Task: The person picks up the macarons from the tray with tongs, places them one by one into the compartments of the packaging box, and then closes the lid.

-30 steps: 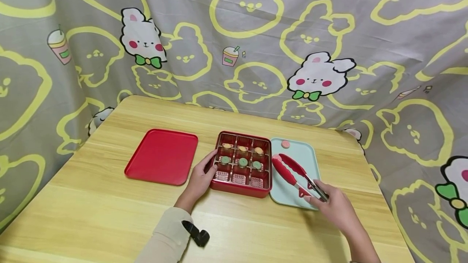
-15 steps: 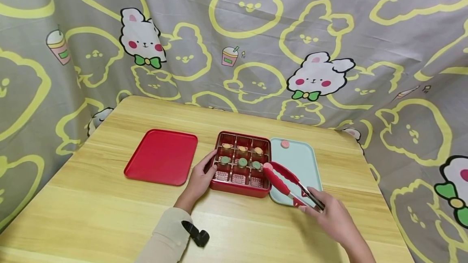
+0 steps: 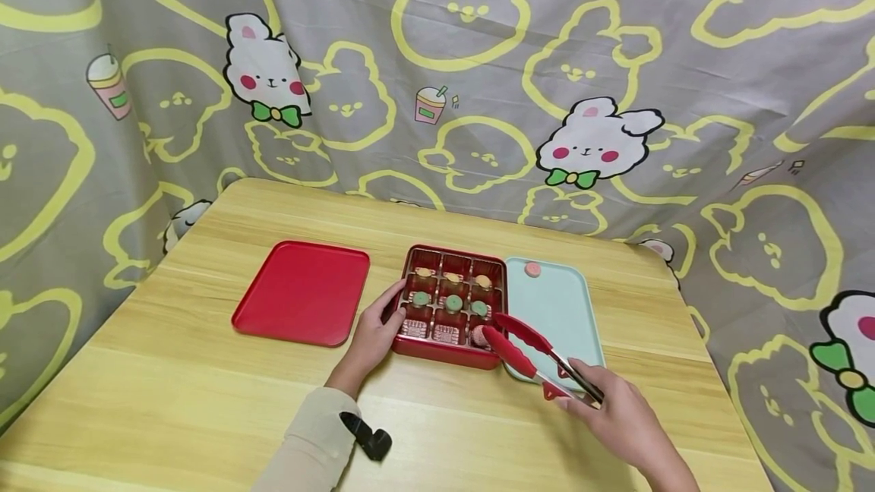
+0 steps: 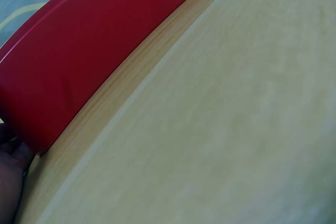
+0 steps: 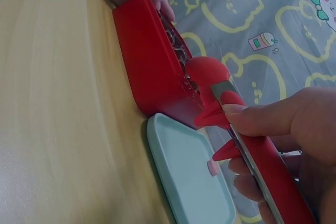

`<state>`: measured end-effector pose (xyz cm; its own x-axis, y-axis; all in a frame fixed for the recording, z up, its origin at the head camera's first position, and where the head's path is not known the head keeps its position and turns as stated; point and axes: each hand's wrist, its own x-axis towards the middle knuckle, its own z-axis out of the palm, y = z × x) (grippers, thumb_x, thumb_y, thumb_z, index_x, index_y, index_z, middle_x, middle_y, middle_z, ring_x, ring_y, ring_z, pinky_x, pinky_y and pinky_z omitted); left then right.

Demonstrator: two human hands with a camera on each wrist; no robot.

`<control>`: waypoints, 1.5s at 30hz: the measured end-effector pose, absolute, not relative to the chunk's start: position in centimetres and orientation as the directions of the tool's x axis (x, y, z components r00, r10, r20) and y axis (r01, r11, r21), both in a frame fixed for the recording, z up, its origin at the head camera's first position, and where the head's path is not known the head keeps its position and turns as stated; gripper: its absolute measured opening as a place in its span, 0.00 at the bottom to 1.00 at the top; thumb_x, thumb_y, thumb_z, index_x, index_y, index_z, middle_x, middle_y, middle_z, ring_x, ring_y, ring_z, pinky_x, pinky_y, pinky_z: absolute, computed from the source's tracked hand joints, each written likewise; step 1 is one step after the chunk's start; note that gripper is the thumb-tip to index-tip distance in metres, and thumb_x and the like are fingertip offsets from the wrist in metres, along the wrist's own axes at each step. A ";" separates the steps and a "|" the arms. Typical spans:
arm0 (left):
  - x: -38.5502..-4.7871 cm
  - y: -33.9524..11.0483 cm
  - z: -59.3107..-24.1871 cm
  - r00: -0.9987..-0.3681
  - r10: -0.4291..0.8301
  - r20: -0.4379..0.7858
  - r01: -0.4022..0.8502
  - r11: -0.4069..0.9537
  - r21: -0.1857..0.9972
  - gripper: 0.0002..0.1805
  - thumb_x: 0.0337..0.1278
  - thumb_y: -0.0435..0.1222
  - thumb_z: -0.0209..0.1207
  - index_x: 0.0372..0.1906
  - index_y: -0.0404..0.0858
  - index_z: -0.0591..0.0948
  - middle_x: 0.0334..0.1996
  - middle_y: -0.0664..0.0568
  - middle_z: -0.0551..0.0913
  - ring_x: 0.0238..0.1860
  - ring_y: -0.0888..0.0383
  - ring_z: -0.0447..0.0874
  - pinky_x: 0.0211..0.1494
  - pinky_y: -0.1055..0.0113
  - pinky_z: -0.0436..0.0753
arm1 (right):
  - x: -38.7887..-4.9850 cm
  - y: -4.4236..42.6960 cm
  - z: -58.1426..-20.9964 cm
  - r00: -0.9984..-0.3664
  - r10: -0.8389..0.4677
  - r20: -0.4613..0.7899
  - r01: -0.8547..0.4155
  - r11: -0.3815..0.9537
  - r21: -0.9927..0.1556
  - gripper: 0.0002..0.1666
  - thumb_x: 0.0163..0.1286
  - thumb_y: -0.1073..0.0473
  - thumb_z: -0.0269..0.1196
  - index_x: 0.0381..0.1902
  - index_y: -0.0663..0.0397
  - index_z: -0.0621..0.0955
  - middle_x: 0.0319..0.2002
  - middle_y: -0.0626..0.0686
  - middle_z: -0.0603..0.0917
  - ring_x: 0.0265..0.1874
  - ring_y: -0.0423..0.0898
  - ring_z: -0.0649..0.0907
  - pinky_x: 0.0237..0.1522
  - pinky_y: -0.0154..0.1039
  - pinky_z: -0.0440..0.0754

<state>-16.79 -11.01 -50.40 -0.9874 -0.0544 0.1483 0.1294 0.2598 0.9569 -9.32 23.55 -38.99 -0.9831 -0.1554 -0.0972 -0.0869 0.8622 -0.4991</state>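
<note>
My right hand grips red-tipped metal tongs. Their tips reach over the front right compartment of a red box with a clear divided insert. A round pink piece is in that compartment, right by the tips; whether they still touch it I cannot tell. Against the box's left side, my left hand holds the wall and rim. Round green pieces occupy the middle row, and yellow-orange ones the back row. In the right wrist view, the tongs' red arm lies under my thumb.
A pale blue tray stands against the box's right side, with one pink piece near its back edge. To the left, a red lid lies on the wooden table. A patterned curtain hangs behind.
The tongs have moved left from above the tray with the pink piece, which is now down in the box's front right compartment. The tips are spread apart. My left hand stays put.
</note>
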 end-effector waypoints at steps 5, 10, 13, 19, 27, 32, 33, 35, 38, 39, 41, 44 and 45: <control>-16.8 -11.0 -50.3 -0.986 -0.058 0.156 0.137 0.251 0.958 0.28 0.63 0.34 0.53 0.68 0.55 0.67 0.68 0.51 0.66 0.70 0.51 0.59 0.72 0.52 0.59 | -9.7 23.7 -39.1 -0.984 -0.153 -0.093 -0.082 0.845 -0.528 0.37 0.53 0.52 0.71 0.60 0.58 0.76 0.32 0.49 0.80 0.26 0.40 0.73 0.24 0.30 0.70; -16.7 -11.0 -50.4 -0.983 -0.056 0.173 0.154 0.249 0.956 0.28 0.63 0.33 0.53 0.68 0.52 0.68 0.68 0.48 0.66 0.70 0.48 0.60 0.71 0.50 0.61 | -10.4 24.2 -39.4 -0.989 -0.140 -0.048 -0.094 0.844 -0.529 0.37 0.55 0.51 0.70 0.61 0.61 0.75 0.42 0.58 0.83 0.32 0.45 0.76 0.29 0.33 0.73; -16.7 -10.9 -50.4 -0.983 -0.058 0.175 0.156 0.250 0.956 0.28 0.63 0.33 0.53 0.68 0.52 0.68 0.68 0.48 0.66 0.70 0.48 0.60 0.70 0.50 0.61 | -10.9 24.5 -39.6 -0.992 -0.125 -0.018 -0.097 0.850 -0.518 0.38 0.55 0.50 0.70 0.61 0.62 0.75 0.43 0.62 0.82 0.33 0.47 0.76 0.31 0.35 0.73; -16.9 -10.9 -50.5 -0.981 -0.058 0.184 0.164 0.252 0.954 0.28 0.63 0.33 0.52 0.68 0.52 0.68 0.68 0.49 0.67 0.70 0.49 0.60 0.71 0.51 0.61 | -12.0 25.0 -40.0 -0.995 -0.085 -0.049 -0.046 0.845 -0.532 0.40 0.58 0.48 0.68 0.63 0.63 0.72 0.36 0.57 0.81 0.29 0.45 0.74 0.29 0.35 0.71; -16.8 -11.0 -50.5 -0.984 -0.062 0.164 0.143 0.255 0.956 0.28 0.63 0.33 0.53 0.68 0.54 0.68 0.68 0.51 0.66 0.70 0.50 0.60 0.71 0.52 0.60 | -14.2 26.1 -41.0 -0.995 -0.030 -0.094 0.026 0.840 -0.542 0.43 0.60 0.45 0.65 0.66 0.66 0.67 0.43 0.65 0.80 0.30 0.48 0.73 0.26 0.35 0.69; -16.7 -10.9 -50.1 -0.988 -0.055 0.146 0.129 0.239 0.962 0.28 0.64 0.33 0.53 0.68 0.51 0.67 0.68 0.48 0.66 0.70 0.49 0.59 0.71 0.52 0.60 | -15.3 26.5 -41.8 -0.993 0.005 -0.117 0.065 0.851 -0.520 0.45 0.61 0.44 0.64 0.67 0.66 0.65 0.49 0.68 0.78 0.35 0.52 0.74 0.29 0.36 0.69; -16.6 -10.9 -49.9 -0.989 -0.053 0.138 0.122 0.233 0.965 0.28 0.64 0.32 0.53 0.68 0.49 0.67 0.68 0.47 0.66 0.70 0.48 0.59 0.71 0.51 0.60 | -15.6 26.6 -42.0 -0.993 0.008 -0.116 0.067 0.855 -0.514 0.46 0.61 0.43 0.64 0.67 0.66 0.65 0.50 0.69 0.77 0.36 0.53 0.74 0.29 0.36 0.68; -16.3 -10.8 -49.0 -0.990 -0.045 0.131 0.117 0.231 0.966 0.28 0.64 0.31 0.52 0.69 0.45 0.67 0.68 0.44 0.65 0.70 0.46 0.59 0.71 0.50 0.60 | -16.0 26.6 -42.2 -0.992 0.016 -0.123 0.076 0.859 -0.507 0.46 0.61 0.42 0.63 0.68 0.66 0.64 0.52 0.71 0.76 0.37 0.54 0.74 0.30 0.36 0.68; -15.6 -10.7 -47.6 -0.991 -0.034 0.127 0.115 0.231 0.966 0.28 0.63 0.30 0.51 0.69 0.41 0.66 0.68 0.41 0.65 0.70 0.45 0.58 0.71 0.50 0.60 | -16.5 26.5 -42.4 -0.990 0.022 -0.140 0.091 0.857 -0.507 0.47 0.61 0.41 0.63 0.68 0.66 0.63 0.55 0.72 0.74 0.39 0.55 0.74 0.30 0.36 0.69; -15.4 -10.7 -47.1 -0.991 -0.032 0.127 0.116 0.236 0.965 0.28 0.63 0.29 0.51 0.69 0.39 0.66 0.68 0.40 0.65 0.70 0.44 0.58 0.71 0.49 0.60 | -16.7 26.5 -42.5 -0.989 0.024 -0.145 0.095 0.857 -0.507 0.48 0.61 0.41 0.63 0.68 0.66 0.62 0.56 0.73 0.73 0.40 0.56 0.74 0.30 0.37 0.69; -15.2 -10.6 -46.6 -0.991 -0.031 0.129 0.118 0.243 0.963 0.28 0.63 0.29 0.51 0.69 0.38 0.66 0.68 0.40 0.65 0.70 0.44 0.59 0.71 0.49 0.60 | -17.0 26.5 -42.8 -0.987 0.031 -0.155 0.106 0.857 -0.505 0.47 0.62 0.42 0.63 0.68 0.66 0.62 0.57 0.73 0.72 0.42 0.56 0.74 0.31 0.37 0.70; -15.1 -10.6 -46.5 -0.991 -0.035 0.131 0.118 0.245 0.962 0.28 0.63 0.29 0.51 0.68 0.38 0.66 0.68 0.40 0.65 0.69 0.43 0.59 0.71 0.49 0.60 | -17.5 26.4 -43.3 -0.987 0.043 -0.158 0.116 0.861 -0.495 0.46 0.62 0.43 0.62 0.69 0.66 0.62 0.60 0.73 0.69 0.47 0.59 0.73 0.37 0.43 0.73; -15.1 -10.6 -46.5 -0.991 -0.035 0.132 0.120 0.243 0.963 0.28 0.63 0.29 0.51 0.68 0.38 0.66 0.67 0.40 0.65 0.69 0.43 0.59 0.71 0.49 0.60 | -17.6 26.4 -43.4 -0.987 0.046 -0.156 0.117 0.863 -0.491 0.46 0.62 0.44 0.62 0.68 0.66 0.62 0.61 0.73 0.68 0.47 0.59 0.73 0.38 0.46 0.74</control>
<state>-15.15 -10.56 -46.51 -0.9906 -0.0350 0.1323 0.1200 0.2425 0.9627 -17.61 26.44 -43.40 -0.9868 0.0458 -0.1556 0.1175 0.8634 -0.4906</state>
